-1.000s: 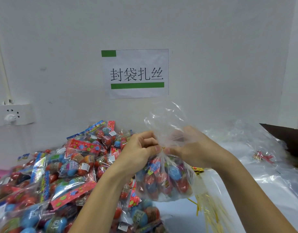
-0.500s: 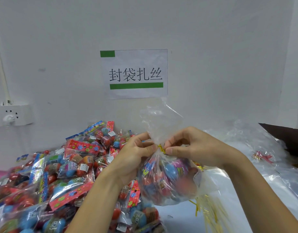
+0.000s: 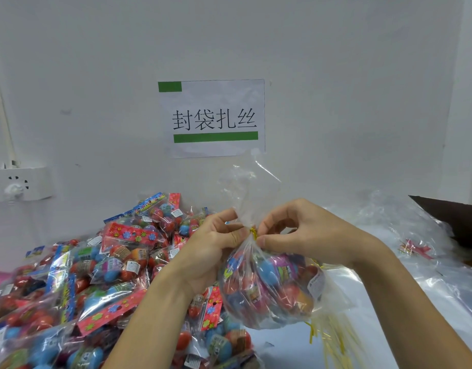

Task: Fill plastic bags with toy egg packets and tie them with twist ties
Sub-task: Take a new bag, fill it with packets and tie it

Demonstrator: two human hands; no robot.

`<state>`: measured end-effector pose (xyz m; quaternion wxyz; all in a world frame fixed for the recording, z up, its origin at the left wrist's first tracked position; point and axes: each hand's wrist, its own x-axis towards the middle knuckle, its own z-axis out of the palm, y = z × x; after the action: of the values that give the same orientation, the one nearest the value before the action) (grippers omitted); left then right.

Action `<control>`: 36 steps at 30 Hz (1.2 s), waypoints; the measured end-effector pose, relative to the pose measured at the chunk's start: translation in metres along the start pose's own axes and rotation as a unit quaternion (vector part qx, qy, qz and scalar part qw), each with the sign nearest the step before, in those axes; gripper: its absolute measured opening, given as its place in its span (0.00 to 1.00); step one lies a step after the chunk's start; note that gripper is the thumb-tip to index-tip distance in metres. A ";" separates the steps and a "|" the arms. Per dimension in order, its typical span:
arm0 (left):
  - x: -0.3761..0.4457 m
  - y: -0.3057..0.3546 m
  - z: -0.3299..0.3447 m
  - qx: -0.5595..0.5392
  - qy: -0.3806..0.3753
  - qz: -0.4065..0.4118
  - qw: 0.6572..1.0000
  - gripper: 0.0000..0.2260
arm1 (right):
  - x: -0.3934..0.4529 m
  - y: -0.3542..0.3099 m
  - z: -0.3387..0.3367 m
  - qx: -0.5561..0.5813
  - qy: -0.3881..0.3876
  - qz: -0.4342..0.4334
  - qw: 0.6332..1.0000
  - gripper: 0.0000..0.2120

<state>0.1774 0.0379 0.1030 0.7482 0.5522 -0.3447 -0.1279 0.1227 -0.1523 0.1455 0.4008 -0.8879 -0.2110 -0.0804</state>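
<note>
**Twist tie at the neck of a filled bag**

White wall (image 3: pixel 336 75) fills the background, with a paper sign (image 3: pixel 213 118) taped at about 12 o'clock above the hands; it carries black characters and two green bars. At 9 o'clock on the wall sits a white socket strip (image 3: pixel 19 183) with a plug in it.

On the worktop (image 3: pixel 282 347), a big heap of toy egg packets (image 3: pixel 96 275) spreads from 9 o'clock down to 7 o'clock, red and blue eggs in clear wrap with flowered red header cards. Loose clear bags (image 3: pixel 429 262) lie crumpled at 3 o'clock, and a dark brown flap (image 3: pixel 453 217) (it looks like cardboard) juts in from the right edge. A bundle of spare yellow ties (image 3: pixel 333 339) lies on the worktop at 5 o'clock, partly under the held bag.

The filled plastic bag (image 3: pixel 272 288) hangs in the middle of the view, held up off the worktop, bulging with egg packets. Its neck is gathered tight, and the loose top fans upward toward the sign. A gold twist tie (image 3: pixel 253 232) sits at the neck, right between the two hands.

The left hand (image 3: pixel 211 251) grips the neck from the 9 o'clock side, its fingers curled and thumb pressed against the gathered plastic. The right hand (image 3: pixel 306 235) comes in from 3 o'clock, its thumb and forefinger pinched together on the tie, the other fingers arched above.
</note>
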 end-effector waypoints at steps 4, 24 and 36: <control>0.000 0.000 0.000 0.006 0.000 0.002 1.000 0.10 | 0.000 0.000 0.000 0.006 0.008 0.001 1.000 0.05; 0.007 -0.012 0.003 0.049 -0.019 -0.039 0.998 0.08 | 0.002 0.003 0.003 0.084 0.093 -0.125 0.984 0.09; 0.013 -0.018 0.002 0.118 0.138 -0.069 0.981 0.27 | 0.010 0.014 -0.004 0.109 0.328 -0.077 0.935 0.13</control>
<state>0.1888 0.0221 0.0914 0.7076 0.6713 -0.2124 -0.0603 0.1376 -0.1601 0.1420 0.5343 -0.7444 -0.1433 -0.3739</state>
